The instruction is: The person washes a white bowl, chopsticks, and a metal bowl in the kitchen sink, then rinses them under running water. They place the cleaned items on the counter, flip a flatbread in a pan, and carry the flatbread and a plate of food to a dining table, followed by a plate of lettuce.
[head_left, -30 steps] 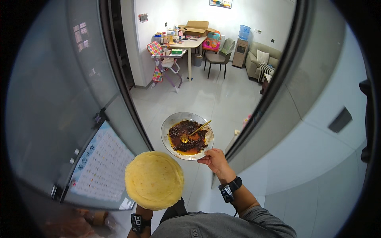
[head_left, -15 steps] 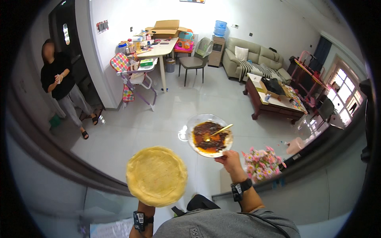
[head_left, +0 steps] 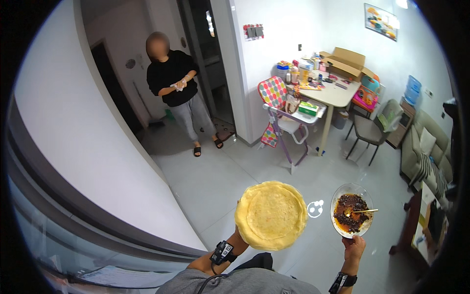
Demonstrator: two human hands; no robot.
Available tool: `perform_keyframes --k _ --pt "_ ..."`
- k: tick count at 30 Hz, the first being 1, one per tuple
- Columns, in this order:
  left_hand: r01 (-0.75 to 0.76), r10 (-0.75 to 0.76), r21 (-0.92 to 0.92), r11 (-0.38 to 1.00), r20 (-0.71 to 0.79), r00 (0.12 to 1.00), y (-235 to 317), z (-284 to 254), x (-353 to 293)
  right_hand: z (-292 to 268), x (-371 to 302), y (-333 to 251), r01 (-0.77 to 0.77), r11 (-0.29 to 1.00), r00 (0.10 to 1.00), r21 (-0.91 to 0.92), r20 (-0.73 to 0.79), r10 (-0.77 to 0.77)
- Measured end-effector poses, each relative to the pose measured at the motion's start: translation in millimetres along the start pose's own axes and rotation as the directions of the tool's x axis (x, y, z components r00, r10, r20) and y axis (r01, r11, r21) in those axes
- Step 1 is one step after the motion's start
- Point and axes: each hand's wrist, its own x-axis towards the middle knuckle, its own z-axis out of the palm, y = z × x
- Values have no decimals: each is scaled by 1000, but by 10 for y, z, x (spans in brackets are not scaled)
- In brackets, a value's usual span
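Observation:
A stack of round yellow pancakes (head_left: 271, 215) rests on my left hand (head_left: 238, 236), which supports it from below and is mostly hidden. Any plate under the stack is out of sight. To the right, my right hand (head_left: 353, 245) grips the near rim of a clear glass plate (head_left: 335, 223). Dark, oily chili sauce (head_left: 348, 208) covers the middle of this plate. A gold-coloured spoon (head_left: 364, 211) lies in the sauce, its handle pointing right over the rim.
A person (head_left: 174, 81) in black top and grey trousers stands ahead left by a doorway, holding a white tissue. A high chair (head_left: 274, 93) and a cluttered table (head_left: 338, 95) stand ahead right. Farther right are a grey chair (head_left: 367, 131), a sofa (head_left: 416, 147) and a coffee table (head_left: 411, 230).
My view has swung left, so the person and table now sit farther right in it. Both hands still hold the pancakes and the sauce plate.

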Motion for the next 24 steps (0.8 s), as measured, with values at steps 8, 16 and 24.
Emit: perform_keyframes --k 8,16,24 --pt "-89 94 77 993 -61 994 -674 -933 813 -143 1611 676 43 994 991 96 125 -55" --pt "-79 78 63 995 17 997 -1374 -2134 2478 -651 3514 1271 61 990 976 125 198 -85" --pt "-15 27 218 976 -53 998 -2693 -2881 2757 -1726 4254 1294 86 995 975 45 203 -93"
